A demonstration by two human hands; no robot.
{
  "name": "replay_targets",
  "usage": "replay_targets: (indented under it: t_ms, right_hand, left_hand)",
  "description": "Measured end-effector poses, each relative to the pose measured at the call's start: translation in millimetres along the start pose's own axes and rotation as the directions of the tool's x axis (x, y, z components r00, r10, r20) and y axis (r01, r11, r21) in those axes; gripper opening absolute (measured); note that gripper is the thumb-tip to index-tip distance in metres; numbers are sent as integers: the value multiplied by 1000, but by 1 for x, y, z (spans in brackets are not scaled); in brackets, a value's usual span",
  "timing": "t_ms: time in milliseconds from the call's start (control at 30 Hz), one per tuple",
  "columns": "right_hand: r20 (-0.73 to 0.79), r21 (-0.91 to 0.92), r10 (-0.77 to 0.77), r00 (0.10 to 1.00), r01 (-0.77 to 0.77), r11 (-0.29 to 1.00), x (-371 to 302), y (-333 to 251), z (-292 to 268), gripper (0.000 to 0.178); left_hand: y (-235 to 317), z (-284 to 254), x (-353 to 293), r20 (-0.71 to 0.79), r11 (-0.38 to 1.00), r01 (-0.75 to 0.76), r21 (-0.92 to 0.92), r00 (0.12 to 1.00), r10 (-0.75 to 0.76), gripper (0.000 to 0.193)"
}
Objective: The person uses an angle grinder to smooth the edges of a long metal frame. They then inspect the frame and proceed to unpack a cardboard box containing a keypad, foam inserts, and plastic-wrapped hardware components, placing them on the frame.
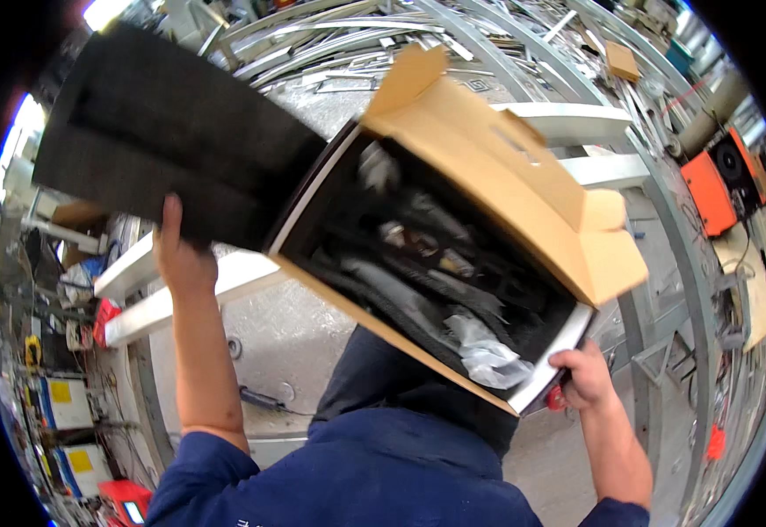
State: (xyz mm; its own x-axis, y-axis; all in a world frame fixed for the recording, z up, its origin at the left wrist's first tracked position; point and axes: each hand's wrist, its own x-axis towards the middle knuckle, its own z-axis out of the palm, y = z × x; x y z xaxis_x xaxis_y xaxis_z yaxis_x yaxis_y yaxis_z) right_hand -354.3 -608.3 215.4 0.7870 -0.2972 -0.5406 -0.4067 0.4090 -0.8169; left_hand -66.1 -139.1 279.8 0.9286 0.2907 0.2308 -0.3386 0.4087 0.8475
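My left hand [186,260] grips the lower edge of a dark foam sheet [172,132], its thumb lying on the sheet's face. The sheet is held up at the left, beside an open cardboard box [497,206]. My right hand [587,376] holds the box by its near right corner, thumb over the white rim. The box tilts above my lap with its brown lid folded back. Inside, dark blurred parts, among them what looks like a ribbed black hose [383,290], lie in black lining. A clear plastic bag [488,356] sits at the near right end.
White metal beams [198,294] run behind the box. Heaped metal offcuts [348,44] lie at the far side. An orange and black machine [719,184] stands at the right. White boxes with yellow labels [67,402] are at the left. A dark corded tool [262,400] lies on the floor.
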Motion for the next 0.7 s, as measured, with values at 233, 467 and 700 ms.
replay_targets:
  t_ms: [233, 467, 700]
  right_hand:
    - [-39, -323, 158, 987, -162, 933, 47, -11, 49, 27]
    - [-46, -517, 127, 991, -132, 846, 63, -20, 56, 22]
    - [-31, -996, -532, 846, 22, 92, 45, -74, 82, 37]
  left_hand:
    - [-5, -111, 9, -11, 996, -69, 57, 998, 69, 56]
    - [-19, -110, 8, -88, 999, 16, 29, 996, -13, 56]
    - [-19, -158, 34, -193, 961, 195, 196, 969, -157, 54]
